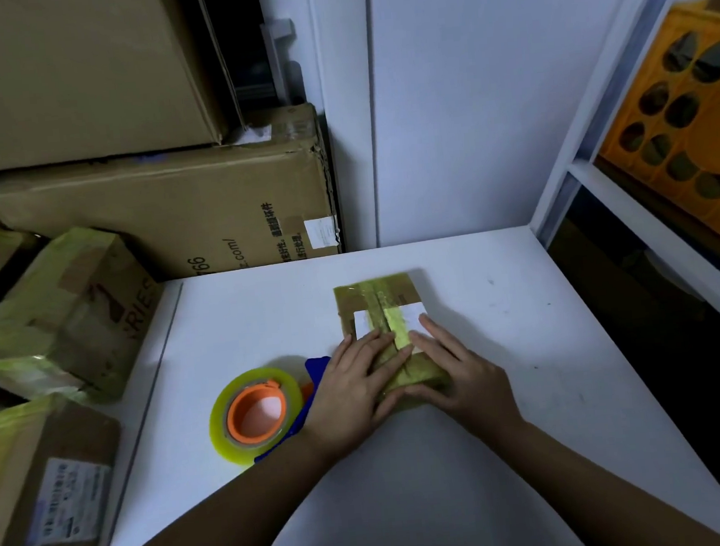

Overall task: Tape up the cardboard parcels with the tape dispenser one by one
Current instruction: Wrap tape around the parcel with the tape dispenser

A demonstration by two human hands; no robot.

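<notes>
A small flat cardboard parcel with a white label and yellowish tape along its middle lies on the white table. My left hand presses flat on its near left part, fingers straight. My right hand presses flat on its near right part, also with straight fingers. The tape dispenser, blue with an orange hub and a clear yellowish roll, lies on the table just left of my left hand, touched by neither hand.
Taped parcels and another labelled parcel are piled left of the table. Large cardboard boxes stack behind them. A white wall stands at the back, and an orange crate sits on shelving at the right.
</notes>
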